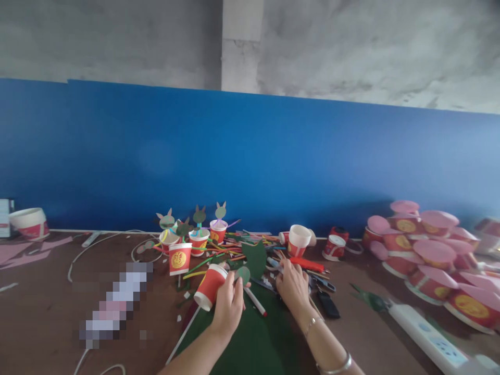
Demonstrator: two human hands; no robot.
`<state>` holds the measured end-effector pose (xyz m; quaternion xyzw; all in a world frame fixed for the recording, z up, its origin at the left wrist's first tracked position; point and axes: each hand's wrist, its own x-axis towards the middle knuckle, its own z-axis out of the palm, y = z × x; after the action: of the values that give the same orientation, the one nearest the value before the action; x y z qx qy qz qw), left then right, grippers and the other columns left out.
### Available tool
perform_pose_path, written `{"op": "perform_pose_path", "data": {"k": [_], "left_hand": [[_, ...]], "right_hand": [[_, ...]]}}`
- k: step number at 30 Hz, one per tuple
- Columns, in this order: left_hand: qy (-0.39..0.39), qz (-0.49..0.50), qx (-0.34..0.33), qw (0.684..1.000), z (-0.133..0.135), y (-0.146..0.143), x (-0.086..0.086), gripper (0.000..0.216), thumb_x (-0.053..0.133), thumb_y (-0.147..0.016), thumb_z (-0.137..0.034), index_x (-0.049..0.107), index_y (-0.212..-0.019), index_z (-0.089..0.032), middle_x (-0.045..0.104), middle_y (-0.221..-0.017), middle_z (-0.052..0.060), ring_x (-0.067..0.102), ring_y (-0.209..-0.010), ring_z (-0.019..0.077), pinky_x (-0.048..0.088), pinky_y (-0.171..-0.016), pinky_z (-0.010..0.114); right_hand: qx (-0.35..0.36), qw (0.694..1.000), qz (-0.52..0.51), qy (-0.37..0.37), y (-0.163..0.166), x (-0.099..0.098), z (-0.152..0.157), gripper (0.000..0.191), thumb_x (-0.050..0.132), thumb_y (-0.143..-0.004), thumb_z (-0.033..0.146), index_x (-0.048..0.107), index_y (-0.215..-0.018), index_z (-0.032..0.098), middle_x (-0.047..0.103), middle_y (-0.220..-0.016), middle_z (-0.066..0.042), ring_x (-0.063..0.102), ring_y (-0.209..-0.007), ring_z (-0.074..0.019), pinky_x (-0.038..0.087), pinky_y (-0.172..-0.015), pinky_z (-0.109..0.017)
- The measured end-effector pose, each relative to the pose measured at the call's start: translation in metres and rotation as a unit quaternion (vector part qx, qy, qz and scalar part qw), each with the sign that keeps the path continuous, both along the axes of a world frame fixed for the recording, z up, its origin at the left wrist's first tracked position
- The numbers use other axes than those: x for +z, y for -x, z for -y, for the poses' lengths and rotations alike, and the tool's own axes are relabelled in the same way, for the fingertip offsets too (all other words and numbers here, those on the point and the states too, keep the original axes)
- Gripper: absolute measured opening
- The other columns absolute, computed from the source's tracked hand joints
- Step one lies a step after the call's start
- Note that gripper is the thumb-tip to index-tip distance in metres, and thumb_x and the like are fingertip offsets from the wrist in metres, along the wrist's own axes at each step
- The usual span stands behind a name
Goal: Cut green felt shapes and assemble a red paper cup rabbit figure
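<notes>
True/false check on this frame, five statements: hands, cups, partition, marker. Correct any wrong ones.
1. The left hand holds a round green piece. True.
2. The pink-topped cups are piled at far left. False: the pink-topped cups are at right.
3. The partition behind the table is blue. True.
4. The right wrist is bare. False: a bracelet circles the wrist of the right hand.
5. The marker's end is blue. False: the white marker has a red end.

Bare left hand (226, 302), bare right hand (292, 284), left forearm (197, 346) uncovered as far as it shows, right forearm (326, 344) likewise, thin silvery bracelet (311, 326) with fine, uneven detail round the right wrist, thicker, smooth, shiny silver-coloured bangle (345, 363) higher up that arm
</notes>
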<state>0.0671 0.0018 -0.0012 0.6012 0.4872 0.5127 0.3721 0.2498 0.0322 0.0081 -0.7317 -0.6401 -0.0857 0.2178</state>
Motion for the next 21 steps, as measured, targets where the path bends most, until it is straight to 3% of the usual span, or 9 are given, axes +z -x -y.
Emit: {"op": "perform_pose_path", "data": {"k": [9, 14, 18, 21], "left_hand": [[-0.041, -0.002, -0.031, 0.999, 0.001, 0.0, -0.002, 0.025, 0.043, -0.085, -0.042, 0.048, -0.085, -0.018, 0.065, -0.065, 0.005, 0.053, -0.038, 0.0111, 0.039, -0.036, 0.02], [-0.017, -0.005, 0.013, 1.0, 0.002, 0.001, 0.003, 0.026, 0.049, -0.081, -0.042, 0.05, -0.079, -0.017, 0.048, -0.043, -0.005, 0.051, -0.038, 0.0113, 0.038, -0.037, 0.018], [-0.043, 0.02, 0.002, 0.999, 0.004, 0.002, 0.008, 0.023, 0.048, -0.082, -0.037, 0.052, -0.075, -0.015, 0.062, -0.065, 0.003, 0.058, -0.051, 0.012, 0.044, -0.046, 0.02], [-0.073, 0.015, -0.013, 0.997, 0.006, 0.004, 0.011, 0.017, 0.047, -0.081, -0.029, 0.056, -0.081, -0.014, 0.065, -0.075, 0.006, 0.059, -0.057, 0.013, 0.046, -0.053, 0.022]], "right_hand": [[-0.003, 1.0, 0.002, -0.028, -0.003, -0.008, -0.003, 0.033, 0.047, -0.069, 0.011, 0.053, -0.1, 0.019, 0.064, -0.094, -0.011, 0.052, -0.094, -0.0272, 0.031, -0.074, -0.035], [-0.006, 0.999, 0.008, -0.04, -0.004, -0.009, -0.003, 0.03, 0.048, -0.069, 0.01, 0.054, -0.098, 0.019, 0.062, -0.092, -0.011, 0.051, -0.093, -0.0272, 0.032, -0.073, -0.035], [0.003, 0.997, 0.005, -0.071, -0.001, -0.005, -0.001, 0.023, 0.048, -0.071, 0.011, 0.055, -0.092, 0.019, 0.06, -0.092, -0.009, 0.05, -0.091, -0.0261, 0.032, -0.072, -0.034], [0.061, 0.994, -0.013, -0.089, 0.004, -0.001, -0.001, 0.016, 0.047, -0.073, 0.013, 0.056, -0.086, 0.02, 0.06, -0.089, -0.006, 0.051, -0.088, -0.0227, 0.034, -0.074, -0.032]]}}
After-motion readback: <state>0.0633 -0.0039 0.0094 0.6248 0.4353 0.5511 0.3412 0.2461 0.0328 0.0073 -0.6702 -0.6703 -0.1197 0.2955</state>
